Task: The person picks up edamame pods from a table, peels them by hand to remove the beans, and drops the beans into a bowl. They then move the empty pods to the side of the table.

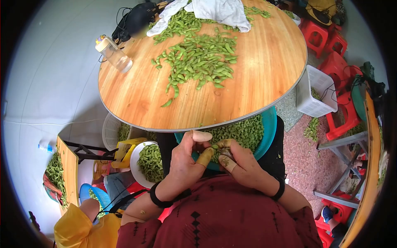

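Both hands are over a teal basin [269, 131] of shelled green beans [247, 130], just below the table's near edge. My left hand [188, 159] has its fingers bent, with coverings on some fingertips; its thumb presses by a small green pod [214, 146] between the hands. My right hand [237, 159] is closed, thumb and fingers pinched around something dark and partly hidden at that pod's right side. Green pods [202, 58] lie heaped on the round wooden table [136, 99].
A bottle [114, 54] and white cloth [223, 12] are on the table. A white bowl of pods [133, 162] stands lower left. Right are a white crate [316, 93] and red stools [341, 109]. A person in yellow [82, 227] sits at lower left.
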Motion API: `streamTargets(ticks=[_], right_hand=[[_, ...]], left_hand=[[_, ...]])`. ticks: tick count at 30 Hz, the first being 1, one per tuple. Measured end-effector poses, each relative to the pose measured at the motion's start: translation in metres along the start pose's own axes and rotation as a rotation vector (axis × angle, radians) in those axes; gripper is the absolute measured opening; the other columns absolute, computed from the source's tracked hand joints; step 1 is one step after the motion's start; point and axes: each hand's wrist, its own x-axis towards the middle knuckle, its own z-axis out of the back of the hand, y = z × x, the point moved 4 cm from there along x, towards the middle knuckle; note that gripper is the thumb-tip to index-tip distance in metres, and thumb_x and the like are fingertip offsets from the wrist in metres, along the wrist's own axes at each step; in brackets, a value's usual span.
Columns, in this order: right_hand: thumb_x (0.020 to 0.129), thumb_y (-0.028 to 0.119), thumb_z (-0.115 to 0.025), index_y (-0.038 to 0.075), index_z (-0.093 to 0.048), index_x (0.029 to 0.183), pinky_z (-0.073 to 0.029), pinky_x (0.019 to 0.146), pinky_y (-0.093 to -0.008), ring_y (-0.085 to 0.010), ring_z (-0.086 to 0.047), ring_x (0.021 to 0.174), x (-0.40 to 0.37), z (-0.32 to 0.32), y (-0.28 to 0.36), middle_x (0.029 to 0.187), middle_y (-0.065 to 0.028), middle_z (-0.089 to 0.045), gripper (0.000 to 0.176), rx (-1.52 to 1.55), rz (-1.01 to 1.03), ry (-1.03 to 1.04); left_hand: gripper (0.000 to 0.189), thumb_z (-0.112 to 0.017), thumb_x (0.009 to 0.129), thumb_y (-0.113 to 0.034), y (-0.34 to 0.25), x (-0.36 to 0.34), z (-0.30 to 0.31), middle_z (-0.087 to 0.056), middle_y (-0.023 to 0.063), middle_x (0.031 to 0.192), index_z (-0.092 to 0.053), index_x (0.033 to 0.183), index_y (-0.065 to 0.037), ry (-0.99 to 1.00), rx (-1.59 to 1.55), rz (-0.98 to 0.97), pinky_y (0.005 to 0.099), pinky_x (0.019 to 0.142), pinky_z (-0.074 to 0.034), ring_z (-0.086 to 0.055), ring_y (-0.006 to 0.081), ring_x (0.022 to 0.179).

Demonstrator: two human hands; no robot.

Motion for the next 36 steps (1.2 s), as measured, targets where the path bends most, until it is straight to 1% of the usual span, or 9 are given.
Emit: streamTargets(ticks=[12, 15, 17, 18, 20, 24, 30, 32, 36], right_hand=[[0.091, 0.004, -0.050, 0.001, -0.048, 0.110, -0.048, 0.063, -0.0436, -0.0427, -0.062, 0.073, 0.000, -0.002, -0.005, 0.078, -0.0210, -0.060, 0.019, -0.195, 0.144, -0.133], [0.092, 0.008, -0.052, 0.003, -0.049, 0.106, -0.047, 0.057, -0.0396, -0.0343, -0.063, 0.064, 0.003, 0.007, -0.006, 0.073, -0.0151, -0.060, 0.014, -0.166, 0.156, -0.069], [0.096, 0.014, -0.052, 0.005, -0.053, 0.109, -0.039, 0.047, -0.0242, -0.0105, -0.050, 0.051, 0.006, 0.010, -0.013, 0.073, -0.0049, -0.059, 0.016, 0.205, -0.185, 0.192], [0.096, 0.014, -0.052, 0.005, -0.053, 0.109, -0.039, 0.047, -0.0242, -0.0105, -0.050, 0.051, 0.007, 0.015, -0.013, 0.073, -0.0049, -0.059, 0.016, 0.205, -0.186, 0.192], [0.096, 0.021, -0.053, 0.007, -0.054, 0.110, -0.029, 0.042, -0.0180, -0.0030, -0.038, 0.047, 0.004, 0.013, -0.018, 0.072, -0.0003, -0.056, 0.020, 0.658, -0.413, 0.382], [0.097, 0.025, -0.053, 0.007, -0.054, 0.113, -0.027, 0.041, -0.0185, -0.0035, -0.036, 0.046, 0.005, 0.011, -0.026, 0.070, -0.0009, -0.055, 0.024, 0.758, -0.433, 0.435], [0.097, 0.018, -0.054, 0.009, -0.055, 0.107, -0.031, 0.038, -0.0202, -0.0052, -0.040, 0.043, 0.006, -0.009, -0.037, 0.066, 0.0007, -0.056, 0.013, 0.672, -0.328, 0.192], [0.095, 0.018, -0.055, 0.006, -0.055, 0.105, -0.034, 0.042, -0.0198, -0.0060, -0.043, 0.047, 0.009, -0.006, -0.041, 0.069, -0.0003, -0.057, 0.016, 0.027, 0.198, -0.123], [0.092, 0.013, -0.058, 0.007, -0.055, 0.099, -0.038, 0.042, -0.0220, -0.0087, -0.049, 0.049, 0.009, -0.004, -0.039, 0.069, -0.0011, -0.059, 0.009, -0.046, 0.255, -0.266]], left_hand=[[0.033, -0.068, 0.080, 0.008, -0.008, -0.009, -0.010, -0.062, 0.0072, 0.095, -0.053, 0.108, -0.002, -0.085, 0.143, -0.058, 0.0256, 0.076, -0.050, -0.062, 0.0127, 0.085], [0.032, -0.068, 0.079, 0.008, -0.002, -0.009, -0.008, -0.061, 0.0068, 0.094, -0.054, 0.106, -0.002, -0.050, 0.069, -0.100, 0.0261, 0.074, -0.050, -0.062, 0.0126, 0.085], [0.030, -0.067, 0.079, 0.009, 0.002, -0.009, -0.008, -0.060, 0.0063, 0.093, -0.055, 0.104, -0.002, 0.050, 0.019, -0.101, 0.0258, 0.073, -0.050, -0.061, 0.0123, 0.085], [0.030, -0.067, 0.079, 0.009, 0.002, -0.008, -0.006, -0.060, 0.0063, 0.093, -0.055, 0.104, -0.002, 0.050, 0.019, -0.101, 0.0258, 0.073, -0.050, -0.061, 0.0123, 0.085], [0.029, -0.067, 0.079, 0.009, 0.002, -0.007, -0.006, -0.060, 0.0053, 0.092, -0.056, 0.103, -0.002, 0.121, 0.029, -0.095, 0.0255, 0.074, -0.050, -0.060, 0.0120, 0.085], [0.027, -0.067, 0.079, 0.008, 0.006, -0.006, -0.006, -0.060, 0.0050, 0.092, -0.058, 0.102, -0.003, 0.136, -0.059, -0.065, 0.0251, 0.074, -0.050, -0.061, 0.0125, 0.085], [0.025, -0.069, 0.080, 0.005, -0.001, -0.009, -0.012, -0.064, 0.0073, 0.089, -0.060, 0.100, -0.005, -0.052, 0.158, -0.164, 0.0255, 0.069, -0.050, -0.064, 0.0162, 0.079], [0.026, -0.071, 0.079, 0.004, 0.002, -0.010, -0.017, -0.065, 0.0100, 0.088, -0.060, 0.100, -0.005, -0.143, 0.286, -0.225, 0.0284, 0.067, -0.051, -0.066, 0.0221, 0.077], [0.029, -0.072, 0.076, 0.005, 0.002, -0.010, -0.022, -0.065, 0.0120, 0.090, -0.061, 0.101, -0.006, -0.200, 0.341, -0.317, 0.0310, 0.065, -0.052, -0.066, 0.0279, 0.079]])
